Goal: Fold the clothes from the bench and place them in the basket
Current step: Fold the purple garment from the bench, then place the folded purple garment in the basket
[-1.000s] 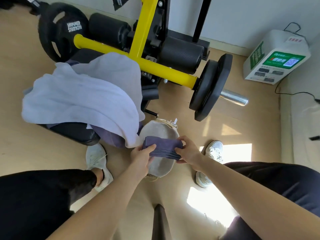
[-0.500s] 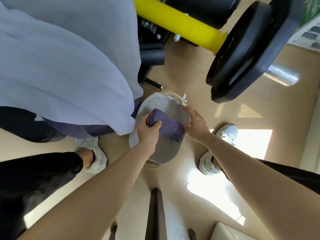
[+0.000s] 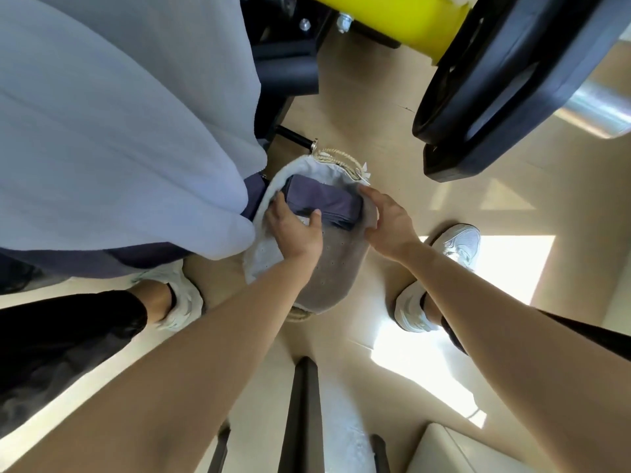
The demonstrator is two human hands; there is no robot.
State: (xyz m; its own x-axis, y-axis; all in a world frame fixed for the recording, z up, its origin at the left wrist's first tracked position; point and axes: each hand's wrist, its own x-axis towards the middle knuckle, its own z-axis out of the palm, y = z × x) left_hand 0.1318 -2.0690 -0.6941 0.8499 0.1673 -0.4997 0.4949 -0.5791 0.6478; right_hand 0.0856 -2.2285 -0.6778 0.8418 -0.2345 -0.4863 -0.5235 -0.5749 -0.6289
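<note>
- Head view, looking straight down: one basket (image 3: 337,159) sits on the pale wood-grain floor (image 3: 362,107) between the person's feet. It is oval, with a braided rope rim and a soft pale cloth liner dotted with small holes.
- One folded garment (image 3: 321,199), dark greyish purple with a smooth matte weave, lies across the far half of the basket as a flat oblong, its stacked fold edges showing on the near side.
- Two bare hands, apart, one at each end of that garment. The left hand (image 3: 295,231) grips its left end, thumb hooked over the near edge and fingers curled round the far side. The right hand (image 3: 386,222) rests on the basket's right rim, fingers fairly straight and lying by the garment's right end; whether they touch the cloth I cannot tell.
- Two loose garments hang to the left: a large pale lavender one (image 3: 119,131) in soft folds, and a darker purple one (image 3: 136,258) peeking out under it.
- Two black round weight plates (image 3: 505,83) sit side by side at far right, on a yellow bar (image 3: 409,22) with a shiny steel end (image 3: 596,110).
- Two white trainers (image 3: 182,297), one left of the basket, one right.
</note>
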